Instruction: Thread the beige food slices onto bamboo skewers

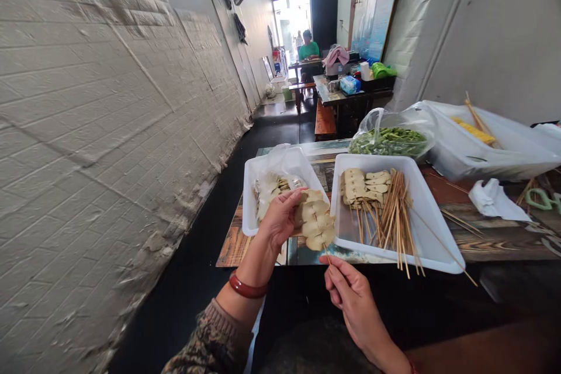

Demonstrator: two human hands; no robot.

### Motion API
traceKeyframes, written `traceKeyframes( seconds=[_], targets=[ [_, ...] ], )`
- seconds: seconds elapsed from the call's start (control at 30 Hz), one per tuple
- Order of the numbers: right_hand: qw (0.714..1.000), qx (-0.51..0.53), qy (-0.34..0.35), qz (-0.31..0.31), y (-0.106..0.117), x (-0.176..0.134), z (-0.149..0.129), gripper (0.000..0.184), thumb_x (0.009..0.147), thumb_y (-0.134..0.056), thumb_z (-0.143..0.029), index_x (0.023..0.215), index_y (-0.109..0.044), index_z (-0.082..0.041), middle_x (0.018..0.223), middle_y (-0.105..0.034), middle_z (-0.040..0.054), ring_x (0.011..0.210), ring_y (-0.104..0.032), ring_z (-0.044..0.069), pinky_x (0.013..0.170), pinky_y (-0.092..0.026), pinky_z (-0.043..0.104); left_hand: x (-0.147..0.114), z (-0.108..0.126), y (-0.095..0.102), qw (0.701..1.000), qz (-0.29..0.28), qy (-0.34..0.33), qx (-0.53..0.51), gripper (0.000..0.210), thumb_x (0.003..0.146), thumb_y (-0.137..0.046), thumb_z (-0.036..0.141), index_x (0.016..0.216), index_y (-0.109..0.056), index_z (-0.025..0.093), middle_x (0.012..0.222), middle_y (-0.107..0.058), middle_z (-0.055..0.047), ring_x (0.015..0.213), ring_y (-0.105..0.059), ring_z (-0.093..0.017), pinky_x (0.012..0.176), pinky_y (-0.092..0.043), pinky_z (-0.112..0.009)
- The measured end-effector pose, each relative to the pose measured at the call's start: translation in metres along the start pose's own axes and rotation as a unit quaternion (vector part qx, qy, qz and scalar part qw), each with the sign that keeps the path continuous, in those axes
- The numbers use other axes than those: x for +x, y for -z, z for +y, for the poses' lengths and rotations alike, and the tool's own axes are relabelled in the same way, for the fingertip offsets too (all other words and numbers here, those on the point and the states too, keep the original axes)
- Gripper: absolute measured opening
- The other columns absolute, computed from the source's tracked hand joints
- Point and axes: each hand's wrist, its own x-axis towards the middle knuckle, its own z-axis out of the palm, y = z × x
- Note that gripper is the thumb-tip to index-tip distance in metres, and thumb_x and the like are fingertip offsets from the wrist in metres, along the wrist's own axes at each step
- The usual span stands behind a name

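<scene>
My left hand pinches the upper edge of a row of pale, thin food slices threaded on a bamboo skewer. Below them, my right hand grips the bare lower end of that skewer between thumb and fingers. Behind my left hand stands a white tray with a clear plastic bag holding more slices. To the right, a second white tray holds finished-looking skewered slices and a bundle of loose bamboo skewers. Whether the slices are potato I cannot tell.
Beyond the trays sit a bag of green vegetables and a large white bin. White tissue and green-handled scissors lie on the right of the wooden table. A brick-patterned wall runs along the left. A person sits far back.
</scene>
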Motion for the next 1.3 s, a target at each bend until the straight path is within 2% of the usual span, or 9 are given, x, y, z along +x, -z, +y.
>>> traceKeyframes(
  seconds=[0.13, 0.3, 0.47, 0.67, 1.17, 1.3],
  targets=[
    [1.0, 0.006, 0.001, 0.002, 0.0, 0.002, 0.001, 0.041, 0.083, -0.069, -0.051, 0.103, -0.068, -0.016, 0.064, -0.05, -0.0049, 0.047, -0.035, 0.004, 0.044, -0.019, 0.021, 0.001, -0.001, -0.005, 1.0, 0.025, -0.001, -0.004, 0.03, 0.061, -0.085, 0.02, 0.088, -0.075, 0.011, 0.072, -0.076, -0.005, 0.057, -0.066, -0.012, 0.053, -0.05, -0.019],
    [1.0, 0.011, -0.001, 0.016, -0.002, 0.004, 0.001, 0.041, 0.081, -0.07, -0.051, 0.102, -0.068, -0.016, 0.063, -0.05, -0.0047, 0.047, -0.034, 0.005, 0.043, -0.019, 0.021, -0.001, -0.002, -0.01, 1.0, 0.026, -0.004, -0.003, 0.031, 0.058, -0.087, 0.022, 0.084, -0.076, 0.012, 0.071, -0.076, -0.005, 0.058, -0.066, -0.012, 0.055, -0.05, -0.02],
    [1.0, 0.012, 0.0, 0.017, -0.003, 0.005, 0.003, 0.038, 0.082, -0.07, -0.05, 0.101, -0.07, -0.017, 0.064, -0.05, -0.0044, 0.047, -0.034, 0.005, 0.043, -0.02, 0.021, -0.002, -0.002, -0.007, 1.0, 0.022, -0.012, 0.006, 0.039, 0.054, -0.089, 0.023, 0.088, -0.075, 0.012, 0.073, -0.076, -0.005, 0.06, -0.067, -0.013, 0.058, -0.051, -0.021],
    [1.0, 0.006, -0.003, 0.016, -0.004, 0.005, 0.006, 0.038, 0.082, -0.07, -0.05, 0.103, -0.07, -0.018, 0.064, -0.05, -0.0044, 0.047, -0.035, 0.004, 0.042, -0.02, 0.02, 0.0, -0.006, -0.005, 0.999, 0.043, -0.019, 0.003, 0.051, 0.046, -0.092, 0.022, 0.093, -0.073, 0.013, 0.074, -0.076, -0.004, 0.059, -0.067, -0.014, 0.057, -0.052, -0.024],
    [1.0, -0.001, 0.005, 0.028, -0.011, 0.008, 0.005, 0.041, 0.081, -0.071, -0.05, 0.104, -0.071, -0.017, 0.063, -0.051, -0.0039, 0.047, -0.036, 0.005, 0.042, -0.021, 0.021, -0.005, -0.007, -0.007, 0.999, 0.043, -0.02, 0.004, 0.049, 0.045, -0.092, 0.022, 0.089, -0.073, 0.013, 0.073, -0.075, -0.004, 0.059, -0.067, -0.015, 0.059, -0.054, -0.026],
    [1.0, 0.013, 0.013, 0.022, -0.013, 0.008, 0.001, 0.04, 0.081, -0.071, -0.049, 0.107, -0.071, -0.017, 0.063, -0.051, -0.0038, 0.046, -0.036, 0.005, 0.042, -0.02, 0.021, -0.005, -0.005, -0.004, 1.0, 0.026, -0.014, -0.008, 0.047, 0.053, -0.09, 0.024, 0.095, -0.072, 0.014, 0.078, -0.075, -0.004, 0.064, -0.068, -0.015, 0.063, -0.055, -0.026]
  ],
)
